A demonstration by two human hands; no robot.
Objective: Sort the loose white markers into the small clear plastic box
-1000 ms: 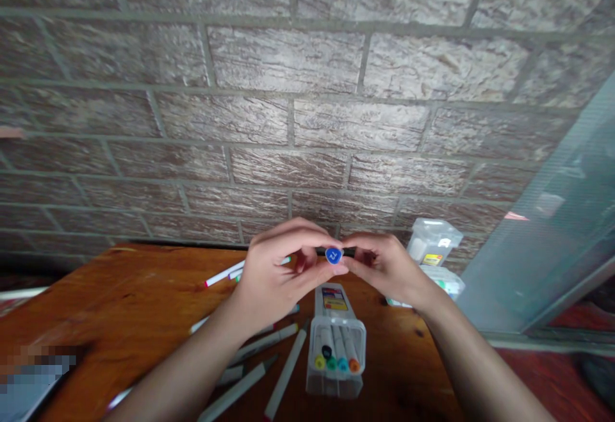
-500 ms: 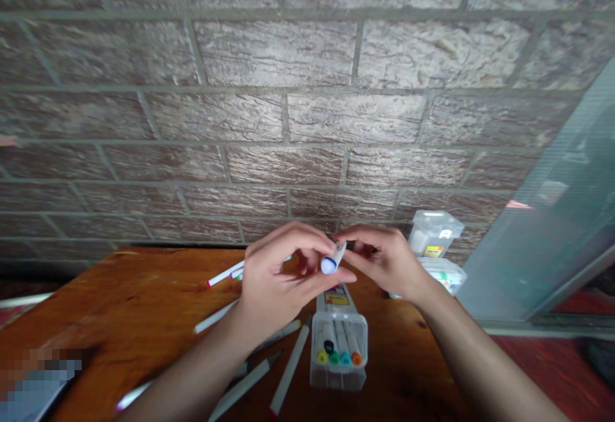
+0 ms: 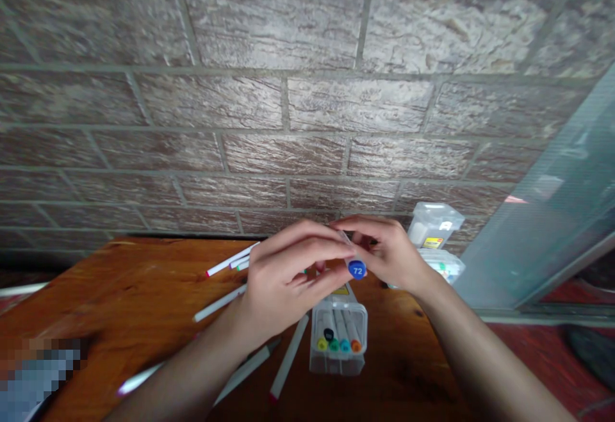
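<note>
A marker (image 3: 356, 269) with a blue end numbered 72 is held up between my two hands, its numbered end toward me. My left hand (image 3: 293, 265) pinches it near the blue end with thumb and fingers. Further back, my right hand (image 3: 379, 249) is closed about the barrel, most of which the fingers hide. Just below stands an open clear plastic case (image 3: 336, 363) holding several markers with yellow, green, light blue and orange ends. Among them, one marker (image 3: 328, 333) shows a black end.
Several loose white markers (image 3: 289, 358) lie on the wooden table (image 3: 144, 281) to the left and in front. Clear plastic boxes (image 3: 437, 223) stand at the back right. A brick wall (image 3: 317, 108) rises behind the table, and a glass panel (image 3: 542, 217) is at the right.
The marker has been turned and tilted in my fingers: its end looked pale half a second ago and shows the blue 72 again. Both hands stay on it, slightly further right.
</note>
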